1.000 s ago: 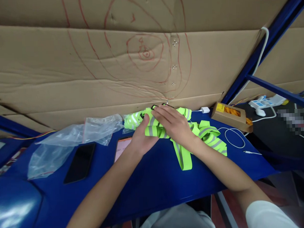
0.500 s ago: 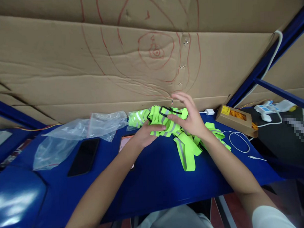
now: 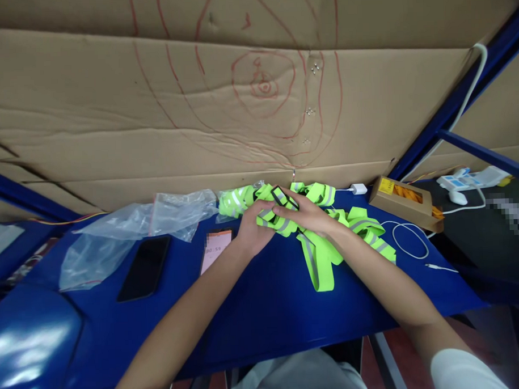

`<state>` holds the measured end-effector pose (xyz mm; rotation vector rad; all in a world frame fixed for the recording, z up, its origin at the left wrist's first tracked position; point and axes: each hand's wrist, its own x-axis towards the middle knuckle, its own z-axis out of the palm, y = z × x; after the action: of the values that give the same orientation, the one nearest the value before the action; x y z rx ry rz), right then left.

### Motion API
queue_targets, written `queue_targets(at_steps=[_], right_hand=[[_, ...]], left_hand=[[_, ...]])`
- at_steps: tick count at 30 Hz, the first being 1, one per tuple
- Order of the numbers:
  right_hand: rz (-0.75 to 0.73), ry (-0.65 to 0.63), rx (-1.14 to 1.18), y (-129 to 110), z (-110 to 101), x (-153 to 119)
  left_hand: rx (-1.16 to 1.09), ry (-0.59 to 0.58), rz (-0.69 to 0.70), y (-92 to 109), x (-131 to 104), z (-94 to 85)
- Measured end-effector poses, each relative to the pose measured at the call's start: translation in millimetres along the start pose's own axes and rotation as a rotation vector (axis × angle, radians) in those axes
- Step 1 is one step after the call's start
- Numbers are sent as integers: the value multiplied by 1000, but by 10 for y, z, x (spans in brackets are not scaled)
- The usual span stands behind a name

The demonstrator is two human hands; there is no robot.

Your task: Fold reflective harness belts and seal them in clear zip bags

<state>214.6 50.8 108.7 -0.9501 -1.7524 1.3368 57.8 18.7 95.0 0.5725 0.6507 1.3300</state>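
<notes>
Neon-yellow reflective straps [image 3: 319, 263] with grey stripes lie bunched at the back of the blue table, one loop hanging toward me. My left hand [image 3: 255, 226] is closed around the left part of the bunch. From the right, my right hand [image 3: 303, 215] grips the same straps, its fingers curled near a black rectangular buckle [image 3: 280, 198]. The two hands almost meet. A rolled strap in clear plastic [image 3: 232, 202] sits just left of my hands. Some of the gripped strap is hidden behind my fingers.
Clear plastic bags [image 3: 116, 228] and a dark phone [image 3: 145, 267] lie to the left. A lit phone [image 3: 216, 247] is beside my left forearm. At right are a cardboard box [image 3: 407, 203] with orange contents and a white cable [image 3: 410, 240]. A cardboard wall [image 3: 90, 109] stands behind.
My right hand has come down from above the straps and closed on them. Both hands are now closer together, and the buckle has tilted. More of the lit phone shows.
</notes>
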Motion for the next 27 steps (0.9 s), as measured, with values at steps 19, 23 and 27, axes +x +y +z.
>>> queue_targets(at_steps=[19,23,27], right_hand=[[317,347,397,349,-628,-529],[283,418,458,538,-752,-634],[257,398,469,542,-653,-674]], left_hand=[[1706,804,532,1062,-482,-1539],[1796,1003,421,1355,-630,-1798],[1819,984,699,1344,-679,-1342]])
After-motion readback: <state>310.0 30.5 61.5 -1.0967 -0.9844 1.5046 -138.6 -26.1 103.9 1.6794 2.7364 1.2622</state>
